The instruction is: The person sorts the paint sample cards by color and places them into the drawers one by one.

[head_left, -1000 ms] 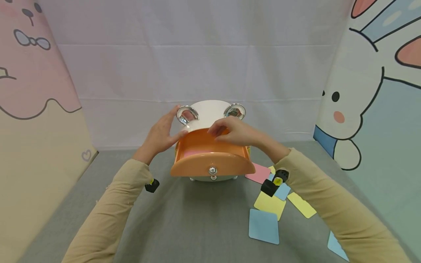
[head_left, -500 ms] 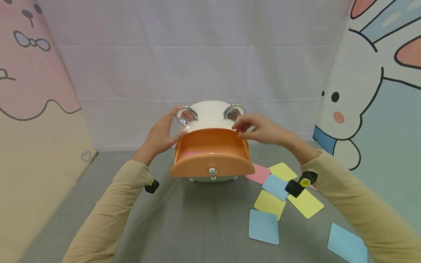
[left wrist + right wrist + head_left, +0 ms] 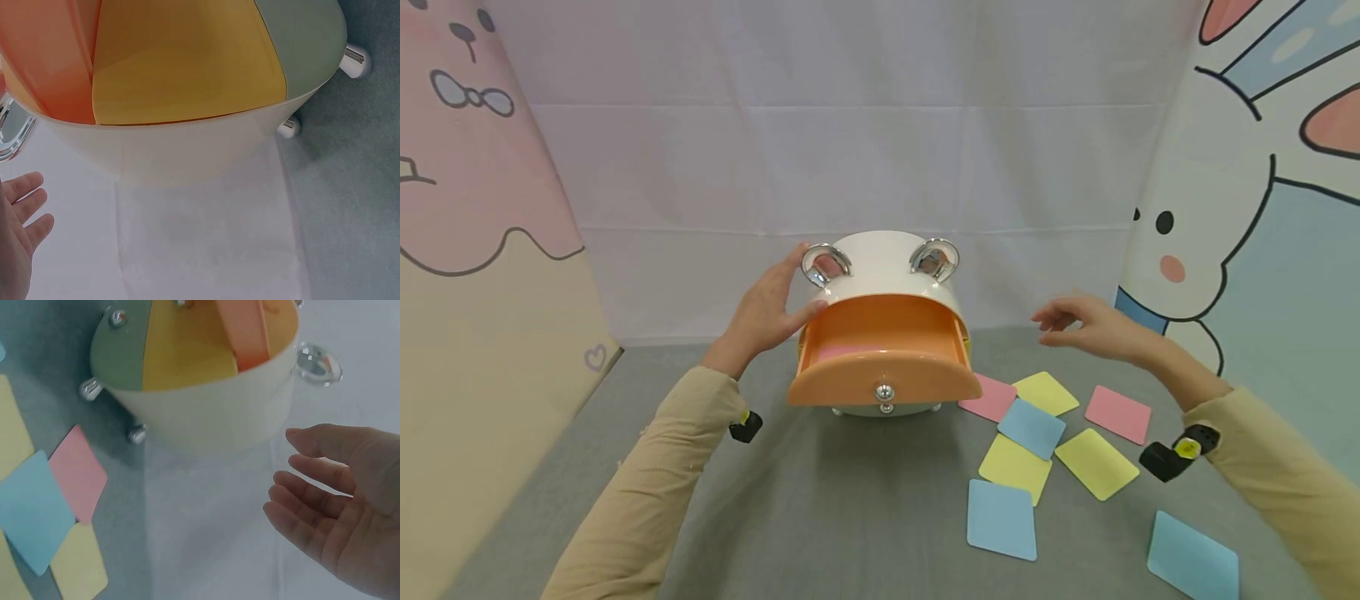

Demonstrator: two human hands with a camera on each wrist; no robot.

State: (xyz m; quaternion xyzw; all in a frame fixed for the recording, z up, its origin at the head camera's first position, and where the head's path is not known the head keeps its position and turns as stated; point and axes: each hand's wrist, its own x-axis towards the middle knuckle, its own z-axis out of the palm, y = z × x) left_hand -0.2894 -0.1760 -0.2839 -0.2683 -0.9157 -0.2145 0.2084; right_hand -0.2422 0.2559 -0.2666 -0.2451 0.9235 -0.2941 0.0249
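A rounded white drawer box (image 3: 880,262) with silver ear rings stands at the middle of the table. Its orange top drawer (image 3: 883,379) is pulled out, and a pink card (image 3: 847,352) lies inside it. In the left wrist view the yellow drawer (image 3: 187,62) and green drawer (image 3: 306,44) below are pushed in. My left hand (image 3: 767,308) rests at the box's upper left side, its thumb by the orange drawer's edge. My right hand (image 3: 1093,327) hovers above the table right of the box, fingers loosely bent with nothing in them.
To the right of the box several cards lie on the grey cloth: a pink card (image 3: 1117,414), a yellow card (image 3: 1097,464) and a blue card (image 3: 1002,518) among them. Another blue card (image 3: 1193,554) sits near the front right. A white curtain (image 3: 850,150) hangs behind.
My right hand has moved from over the orange drawer out to the right, above the cards, uncovering the drawer and more cards. My left hand has stayed at the box's side.
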